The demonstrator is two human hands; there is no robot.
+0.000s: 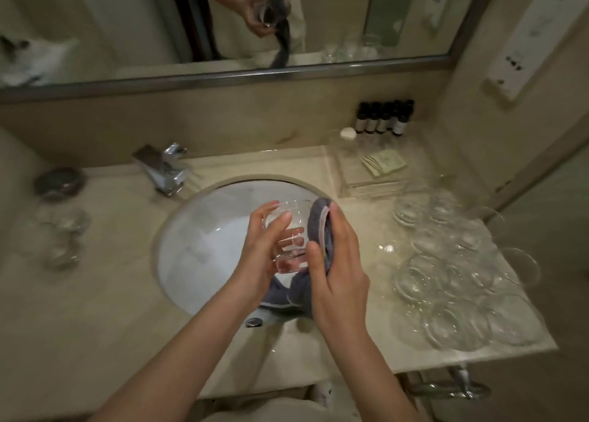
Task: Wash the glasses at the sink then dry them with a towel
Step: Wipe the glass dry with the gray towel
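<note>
Glass tumbler point(288, 236) is held above the sink point(204, 256), left hand point(261, 256) curled around it and right hand point(338, 272) gripping the grey towel point(318, 227) against its side, so wet glass could slip and break in the basin.

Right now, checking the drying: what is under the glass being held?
Under the glass, the grey towel hangs over the white sink. The right hand hides where the towel touches the glass.

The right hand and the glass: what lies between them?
In the head view, the grey towel lies between the right hand and the glass, folded against its side.
</note>
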